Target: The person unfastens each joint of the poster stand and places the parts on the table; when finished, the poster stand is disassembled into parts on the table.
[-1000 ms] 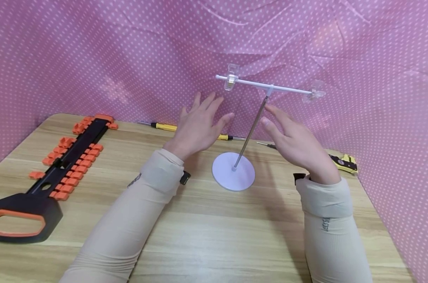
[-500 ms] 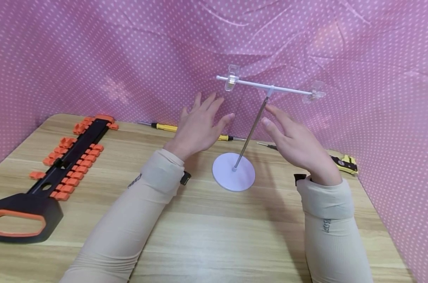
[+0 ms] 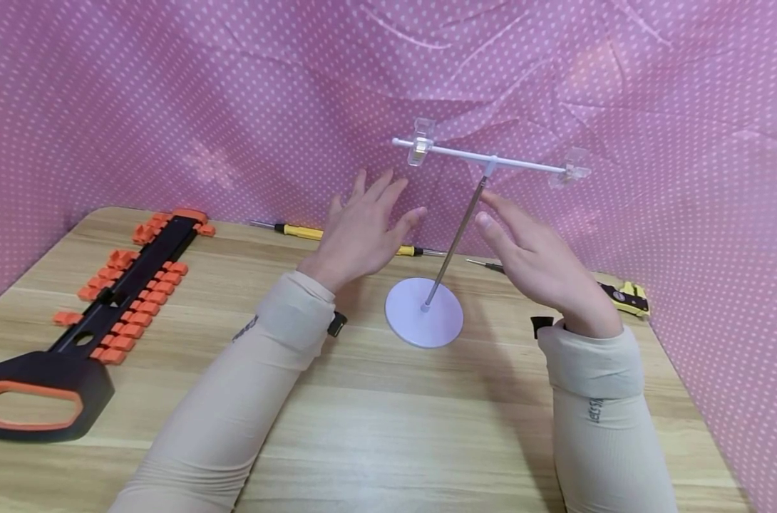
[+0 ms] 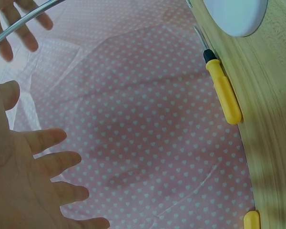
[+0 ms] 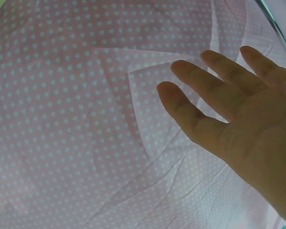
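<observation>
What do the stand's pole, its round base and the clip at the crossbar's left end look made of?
Pole: probably polished metal, given its bright, streaked sheen in the wrist views.
Round base: smooth, evenly whitish; plastic or painted metal, I can't tell which.
Clip: likely clear, glossy plastic, since pink cloth shows through; the glint inside may be metal.

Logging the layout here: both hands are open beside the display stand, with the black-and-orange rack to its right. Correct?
The side is wrong: the head view shows the black-and-orange rack left of the display stand. The left hand and right hand are open.
</observation>
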### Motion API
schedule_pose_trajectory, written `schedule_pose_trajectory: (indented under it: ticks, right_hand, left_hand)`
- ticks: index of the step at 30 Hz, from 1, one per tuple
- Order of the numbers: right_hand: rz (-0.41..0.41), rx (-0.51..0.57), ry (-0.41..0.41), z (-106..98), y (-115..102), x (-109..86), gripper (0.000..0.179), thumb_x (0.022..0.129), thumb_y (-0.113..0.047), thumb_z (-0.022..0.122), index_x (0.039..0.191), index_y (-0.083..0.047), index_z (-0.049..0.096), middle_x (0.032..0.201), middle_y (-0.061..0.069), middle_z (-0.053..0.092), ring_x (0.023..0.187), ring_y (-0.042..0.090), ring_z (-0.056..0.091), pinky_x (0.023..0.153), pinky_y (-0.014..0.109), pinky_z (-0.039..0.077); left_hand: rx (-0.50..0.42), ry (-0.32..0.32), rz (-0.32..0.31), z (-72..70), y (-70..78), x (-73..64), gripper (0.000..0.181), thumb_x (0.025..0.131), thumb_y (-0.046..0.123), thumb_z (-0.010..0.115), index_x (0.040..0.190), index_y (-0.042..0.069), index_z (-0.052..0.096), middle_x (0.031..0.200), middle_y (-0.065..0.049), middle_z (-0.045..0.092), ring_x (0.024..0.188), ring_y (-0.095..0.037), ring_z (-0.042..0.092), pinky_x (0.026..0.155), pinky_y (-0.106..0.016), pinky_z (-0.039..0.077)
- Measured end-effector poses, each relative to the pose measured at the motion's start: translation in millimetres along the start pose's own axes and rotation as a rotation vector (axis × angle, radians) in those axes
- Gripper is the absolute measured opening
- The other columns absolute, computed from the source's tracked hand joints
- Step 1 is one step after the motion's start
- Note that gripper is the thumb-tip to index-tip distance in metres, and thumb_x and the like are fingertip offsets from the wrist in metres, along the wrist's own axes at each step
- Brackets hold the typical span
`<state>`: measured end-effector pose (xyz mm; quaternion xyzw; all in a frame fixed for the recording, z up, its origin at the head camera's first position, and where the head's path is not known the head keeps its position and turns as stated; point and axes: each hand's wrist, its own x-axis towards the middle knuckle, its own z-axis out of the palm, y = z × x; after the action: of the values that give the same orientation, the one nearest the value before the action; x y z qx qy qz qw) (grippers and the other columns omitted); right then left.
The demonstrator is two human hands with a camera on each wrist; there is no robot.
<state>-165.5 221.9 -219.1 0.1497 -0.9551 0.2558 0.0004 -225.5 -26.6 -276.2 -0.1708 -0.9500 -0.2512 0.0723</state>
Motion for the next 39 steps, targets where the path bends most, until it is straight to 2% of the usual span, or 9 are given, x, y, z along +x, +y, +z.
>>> schedule_pose_trajectory:
  ticks: [6,11,15,20,25,28,34,39]
  right_hand:
    - [-0.026,0.038,0.023,2.0,0.0,0.3,0.064,0.112,-0.060,0.032,0.169,-0.032,0.027,0.172,0.005,0.036,0.157,0.039,0.035,0.127,0.068,0.026]
    - [-0.046,0.083,0.035,2.4,-0.5,-0.1,0.061,0.112,-0.060,0.034,0.168,-0.036,0.029,0.171,0.002,0.039,0.156,0.038,0.038,0.126,0.067,0.028]
    - [-0.050,0.101,0.043,2.4,-1.2,-0.3,0.061,0.112,-0.060,0.035,0.167,-0.035,0.030,0.171,0.000,0.039,0.157,0.036,0.037,0.128,0.066,0.028]
    - [-0.053,0.104,0.052,3.3,-2.8,-1.1,0.059,0.112,-0.058,0.035,0.167,-0.036,0.031,0.169,0.001,0.041,0.155,0.037,0.040,0.125,0.067,0.032]
    - [-0.063,0.117,0.060,4.3,-4.4,-1.0,0.058,0.113,-0.057,0.036,0.167,-0.037,0.031,0.169,0.001,0.042,0.154,0.037,0.042,0.124,0.067,0.034]
    - [-0.076,0.149,0.070,4.1,-6.1,-1.4,0.058,0.113,-0.054,0.037,0.167,-0.033,0.032,0.169,0.001,0.043,0.154,0.036,0.042,0.124,0.066,0.034]
    - [-0.109,0.240,0.121,5.0,-9.6,-2.0,0.057,0.114,-0.050,0.039,0.167,-0.029,0.034,0.168,-0.003,0.043,0.155,0.029,0.042,0.127,0.062,0.032]
    - [-0.130,0.340,0.170,8.1,-11.2,-1.5,0.057,0.114,-0.049,0.037,0.167,-0.027,0.032,0.164,-0.002,0.049,0.148,0.026,0.050,0.125,0.058,0.037]
  left_hand:
    - [-0.016,0.019,0.001,-0.6,0.3,-0.2,0.078,0.107,0.071,0.030,0.168,0.022,0.031,0.177,-0.006,0.024,0.163,-0.042,0.017,0.126,-0.076,0.017]
    - [-0.056,0.031,0.010,-1.1,2.1,-0.8,0.074,0.108,0.068,0.032,0.166,0.022,0.035,0.174,-0.006,0.033,0.161,-0.032,0.029,0.127,-0.071,0.023]
    - [-0.087,0.035,0.019,-1.3,3.7,-1.0,0.073,0.109,0.067,0.033,0.165,0.021,0.038,0.172,-0.004,0.037,0.160,-0.029,0.033,0.128,-0.069,0.023]
    - [-0.108,0.030,0.024,-0.4,4.1,-1.1,0.073,0.109,0.068,0.032,0.165,0.021,0.038,0.171,-0.004,0.038,0.159,-0.028,0.034,0.128,-0.070,0.022]
    - [-0.136,0.009,0.034,-1.0,5.1,-1.9,0.073,0.109,0.067,0.032,0.165,0.021,0.037,0.171,-0.004,0.039,0.159,-0.028,0.035,0.129,-0.065,0.024]
    - [-0.176,-0.013,0.045,-1.3,6.6,-1.9,0.071,0.110,0.066,0.032,0.165,0.021,0.038,0.169,-0.003,0.042,0.157,-0.027,0.037,0.129,-0.062,0.026]
    - [-0.270,-0.071,0.109,1.2,11.0,-0.3,0.066,0.112,0.060,0.034,0.164,0.019,0.040,0.167,-0.003,0.045,0.154,-0.027,0.044,0.128,-0.050,0.035]
    - [-0.322,-0.123,0.171,6.2,15.9,-1.7,0.064,0.113,0.057,0.036,0.164,0.019,0.040,0.164,-0.005,0.050,0.146,-0.028,0.053,0.123,-0.050,0.043]
